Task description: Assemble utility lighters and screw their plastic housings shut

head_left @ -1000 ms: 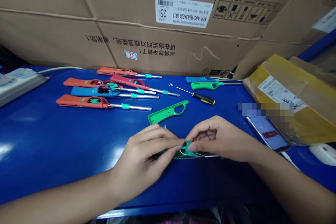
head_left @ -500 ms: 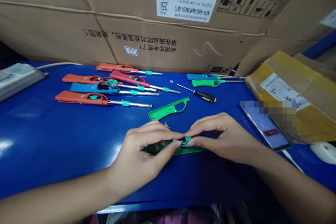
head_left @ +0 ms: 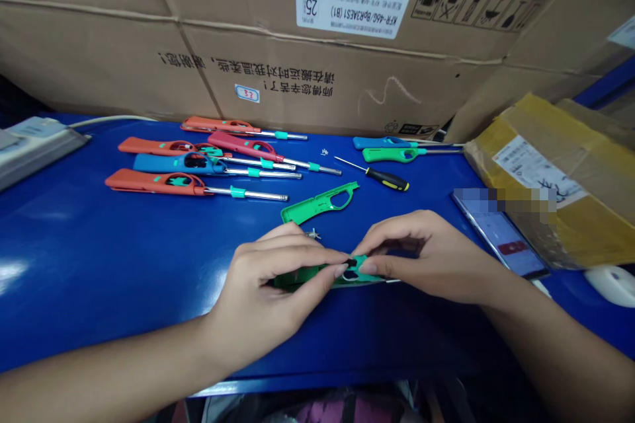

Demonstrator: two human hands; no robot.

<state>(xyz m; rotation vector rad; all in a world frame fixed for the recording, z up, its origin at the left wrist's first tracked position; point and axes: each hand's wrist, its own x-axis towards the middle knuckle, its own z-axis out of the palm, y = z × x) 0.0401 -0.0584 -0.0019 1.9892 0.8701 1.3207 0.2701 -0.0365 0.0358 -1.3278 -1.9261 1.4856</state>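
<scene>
A green lighter casing half [head_left: 300,277] lies on the blue table under my hands. My left hand [head_left: 270,277] is closed around it, thumb and index fingertips meeting near a small black part [head_left: 351,263]. My right hand [head_left: 426,258] pinches a teal trigger [head_left: 366,266] at the casing's right part, its thumb in front and fingers behind. My fingers partly hide the casing's inside. Just beyond them lies the other green casing half [head_left: 317,206], with its finger loop to the right. A small metallic piece [head_left: 313,234] shows behind my left knuckles.
Several orange, red and blue long-nosed lighters [head_left: 159,182] lie at the back left. A black-and-yellow screwdriver [head_left: 387,180] and small screws [head_left: 324,152] lie behind the hands. Rightward are a green lighter [head_left: 389,154], a phone [head_left: 501,238] and a taped parcel [head_left: 595,225]. A large carton [head_left: 238,33] walls the back.
My right fingers have shifted slightly with the teal trigger, and more of it shows. A pale end now peeks out at the casing's right. My left hand stays nearly in place.
</scene>
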